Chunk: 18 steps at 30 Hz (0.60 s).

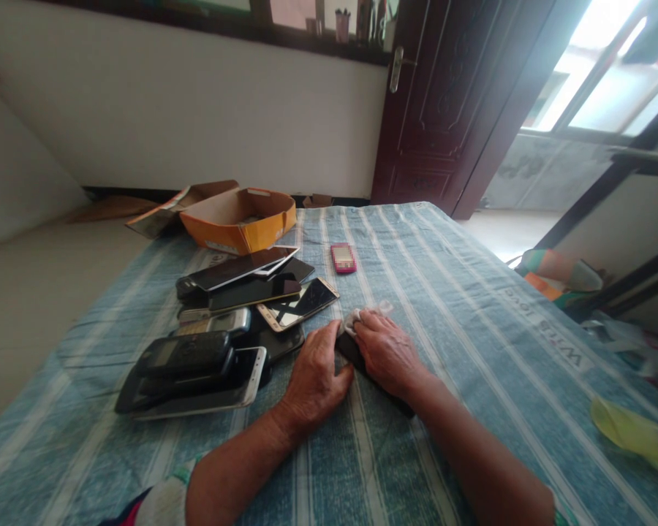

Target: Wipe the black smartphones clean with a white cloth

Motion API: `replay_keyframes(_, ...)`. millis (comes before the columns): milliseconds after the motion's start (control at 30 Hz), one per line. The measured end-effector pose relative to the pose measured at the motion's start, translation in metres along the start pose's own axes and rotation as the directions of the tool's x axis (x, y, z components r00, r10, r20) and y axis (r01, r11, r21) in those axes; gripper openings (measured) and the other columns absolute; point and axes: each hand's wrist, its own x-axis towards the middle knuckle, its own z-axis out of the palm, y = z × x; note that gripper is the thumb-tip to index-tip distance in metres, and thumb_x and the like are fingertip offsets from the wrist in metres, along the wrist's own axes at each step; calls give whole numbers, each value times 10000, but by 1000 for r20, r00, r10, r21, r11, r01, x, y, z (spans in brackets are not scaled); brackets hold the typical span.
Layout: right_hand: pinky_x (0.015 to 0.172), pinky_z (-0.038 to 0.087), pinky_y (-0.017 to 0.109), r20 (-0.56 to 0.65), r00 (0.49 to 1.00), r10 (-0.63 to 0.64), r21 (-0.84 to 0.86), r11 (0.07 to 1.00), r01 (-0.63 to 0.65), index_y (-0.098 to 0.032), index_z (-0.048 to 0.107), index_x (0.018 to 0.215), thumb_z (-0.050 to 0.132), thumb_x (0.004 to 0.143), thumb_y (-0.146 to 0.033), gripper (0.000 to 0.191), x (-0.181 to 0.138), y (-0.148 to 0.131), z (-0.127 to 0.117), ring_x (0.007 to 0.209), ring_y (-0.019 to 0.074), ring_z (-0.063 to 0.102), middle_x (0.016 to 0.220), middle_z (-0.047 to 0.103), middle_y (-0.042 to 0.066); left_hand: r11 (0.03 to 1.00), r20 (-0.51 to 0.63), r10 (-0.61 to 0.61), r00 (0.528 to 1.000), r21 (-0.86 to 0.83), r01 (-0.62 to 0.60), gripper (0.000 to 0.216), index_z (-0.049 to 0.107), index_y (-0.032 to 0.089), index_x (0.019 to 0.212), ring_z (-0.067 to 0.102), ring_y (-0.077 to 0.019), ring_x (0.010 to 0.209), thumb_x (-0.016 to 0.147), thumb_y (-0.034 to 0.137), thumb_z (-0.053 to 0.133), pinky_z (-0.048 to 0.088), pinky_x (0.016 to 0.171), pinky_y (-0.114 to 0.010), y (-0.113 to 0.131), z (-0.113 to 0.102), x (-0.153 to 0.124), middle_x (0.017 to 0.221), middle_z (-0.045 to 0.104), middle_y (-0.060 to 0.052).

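A dark, flat mobile phone (354, 356) lies aslant on the striped cloth in front of me, partly covered by both hands. My left hand (319, 369) is closed on its left edge, with the thumb bent toward the near side. My right hand (384, 349) lies over the phone, fingers bunched on a crumpled white wipe (352, 321) pressed against its far end. Beyond the hands lies a small pink phone (343, 258). Just left of my left hand, a white-and-gold smartphone (301, 303) rests at the edge of a heap of phones.
Several phones are piled at the left, among them a white-edged smartphone (252, 387) and a thick black phone (183, 354). Behind them stands an open orange cardboard box (224, 226). A yellow plastic-looking piece (633, 431) lies at the right. The blue striped tablecloth (498, 394) covers the surface.
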Motion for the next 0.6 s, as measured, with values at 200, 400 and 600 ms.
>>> replay_keyframes(200, 1079, 372, 396, 10, 1000, -5, -2, 1000, 5, -159, 629, 1100, 429, 953, -152, 249, 0, 0, 1, 1276, 247, 471, 1266, 590, 118, 1000, 15, 7, 1000, -3, -7, 588, 469, 162, 1288, 584, -290, 1116, 710, 153, 576, 488, 986, -476, 3, -2, 1, 1190, 622, -128)
replay_keyframes(400, 1067, 392, 389, -14, 995, 99, -24, 995, -100, -153, 626, 1112, 394, 974, -179, 271, 3, 2, 3, 1256, 252, 493, 1284, 585, 119, 1000, 39, 10, 999, 18, -11, 584, 470, 138, 1268, 579, -307, 1110, 712, 228, 627, 488, 976, -478, 6, -3, 2, 1184, 620, -151)
replay_keyframes(600, 1094, 369, 407, 31, 999, -36, 2, 999, 36, -142, 617, 1150, 407, 953, -146, 289, -6, -3, 2, 1312, 259, 440, 1346, 546, 123, 1000, 63, 8, 998, 13, -9, 607, 476, 134, 1253, 596, -304, 1076, 677, 212, 655, 496, 959, -470, 8, -5, 4, 1165, 632, -143)
